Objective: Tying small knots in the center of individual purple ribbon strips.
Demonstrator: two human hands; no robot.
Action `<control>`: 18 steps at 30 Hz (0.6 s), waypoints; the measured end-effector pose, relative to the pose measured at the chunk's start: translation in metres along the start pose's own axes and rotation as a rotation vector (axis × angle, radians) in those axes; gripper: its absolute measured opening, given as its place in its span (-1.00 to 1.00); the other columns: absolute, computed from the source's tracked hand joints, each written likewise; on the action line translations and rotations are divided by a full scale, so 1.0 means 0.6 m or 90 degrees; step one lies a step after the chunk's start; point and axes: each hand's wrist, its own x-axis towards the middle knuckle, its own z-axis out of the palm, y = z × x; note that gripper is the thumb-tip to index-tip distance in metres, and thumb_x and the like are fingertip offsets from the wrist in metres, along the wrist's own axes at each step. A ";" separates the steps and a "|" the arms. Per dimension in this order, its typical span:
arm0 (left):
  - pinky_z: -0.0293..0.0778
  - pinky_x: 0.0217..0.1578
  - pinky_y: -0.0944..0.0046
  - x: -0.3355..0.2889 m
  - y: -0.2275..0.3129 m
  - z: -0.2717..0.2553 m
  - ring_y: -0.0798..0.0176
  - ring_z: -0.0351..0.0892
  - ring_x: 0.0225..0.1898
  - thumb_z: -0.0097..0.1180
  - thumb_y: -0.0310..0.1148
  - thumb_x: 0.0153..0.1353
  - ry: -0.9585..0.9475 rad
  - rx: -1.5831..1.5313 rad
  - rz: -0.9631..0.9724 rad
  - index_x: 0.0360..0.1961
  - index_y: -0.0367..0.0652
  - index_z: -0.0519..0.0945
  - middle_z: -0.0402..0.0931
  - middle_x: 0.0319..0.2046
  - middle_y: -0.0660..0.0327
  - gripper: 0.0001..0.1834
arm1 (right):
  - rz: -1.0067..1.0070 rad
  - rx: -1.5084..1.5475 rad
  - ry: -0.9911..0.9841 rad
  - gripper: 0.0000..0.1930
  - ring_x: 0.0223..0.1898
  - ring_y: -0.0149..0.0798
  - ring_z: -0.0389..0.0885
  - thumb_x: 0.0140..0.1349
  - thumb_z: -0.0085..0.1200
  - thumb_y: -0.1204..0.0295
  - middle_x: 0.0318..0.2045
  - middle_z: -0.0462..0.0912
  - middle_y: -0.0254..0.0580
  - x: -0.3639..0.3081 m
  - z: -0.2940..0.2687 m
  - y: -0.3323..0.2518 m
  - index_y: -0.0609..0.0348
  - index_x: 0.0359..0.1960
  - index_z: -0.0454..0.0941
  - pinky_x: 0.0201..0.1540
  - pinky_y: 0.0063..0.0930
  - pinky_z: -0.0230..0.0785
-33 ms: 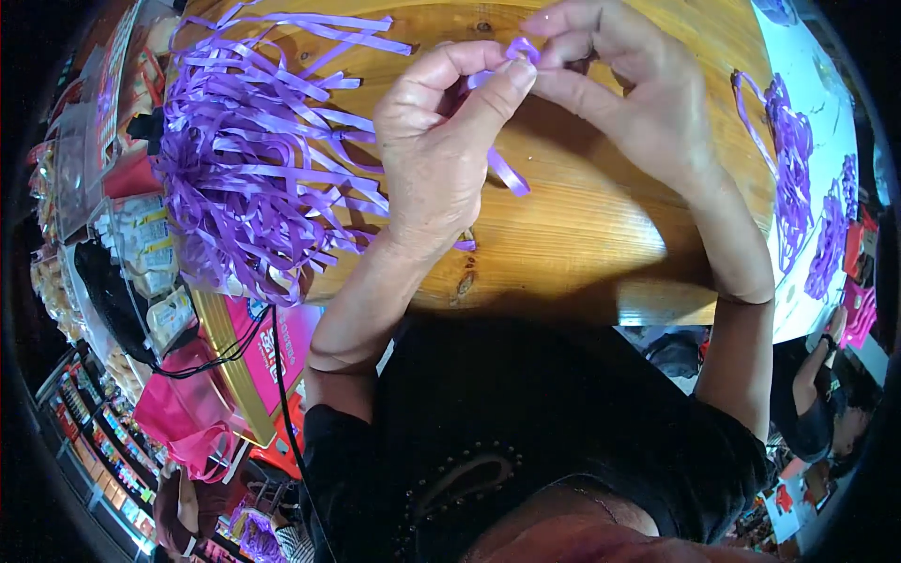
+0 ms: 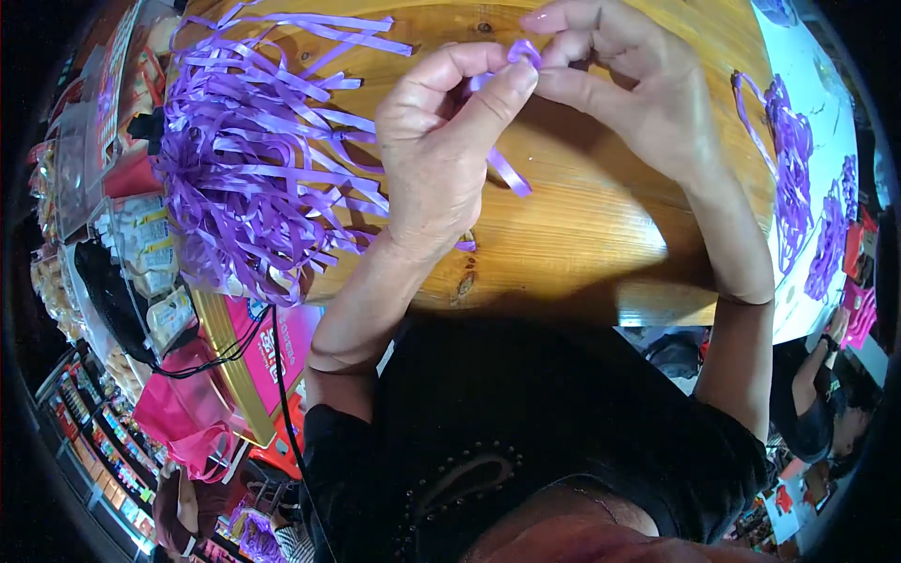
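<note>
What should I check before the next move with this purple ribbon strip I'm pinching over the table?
1. Strip held by both hands: ok. The left hand and the right hand both pinch the ribbon strip near its top.
2. Grip at the fingertips, not the palm: ok.
3. Free end hanging loose: ok, it trails down over the wooden table.
4. Strip clear of the ribbon pile: ok, the pile lies to the left, apart from it.
5. Finished purple pieces out of the way: ok, they lie at the far right.
6. Fold or knot at the pinch: cannot tell, the fingers hide it.
</note>
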 end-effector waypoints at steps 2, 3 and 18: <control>0.27 -0.59 0.63 -0.004 0.001 0.004 0.62 0.32 -0.56 0.19 -0.52 0.06 0.010 -0.041 -0.017 -0.30 -0.28 0.56 0.47 -0.50 0.36 -0.84 | 0.012 0.174 -0.084 -0.77 -0.32 -0.46 0.55 0.04 0.14 0.60 -0.37 0.60 -0.34 -0.001 0.000 0.034 0.24 -0.22 0.56 -0.25 -0.62 0.40; 0.26 -0.53 0.63 -0.004 0.002 0.006 0.62 0.32 -0.55 0.19 -0.53 0.06 0.021 -0.082 -0.035 -0.30 -0.28 0.56 0.47 -0.51 0.37 -0.85 | 0.026 0.149 -0.100 -0.77 -0.28 -0.49 0.53 0.04 0.14 0.59 -0.35 0.60 -0.36 -0.004 -0.002 0.034 0.26 -0.21 0.55 -0.26 -0.61 0.39; 0.33 -0.44 0.57 0.005 0.004 -0.030 0.55 0.41 -0.47 0.17 -0.53 0.05 -0.058 -0.014 -0.135 -0.35 -0.31 0.58 0.51 -0.49 0.33 -0.89 | -0.417 -0.282 -0.152 -0.75 -0.51 -0.26 0.46 -0.16 0.18 0.52 -0.51 0.50 -0.17 0.027 -0.038 -0.034 0.33 -0.36 0.57 -0.50 -0.49 0.29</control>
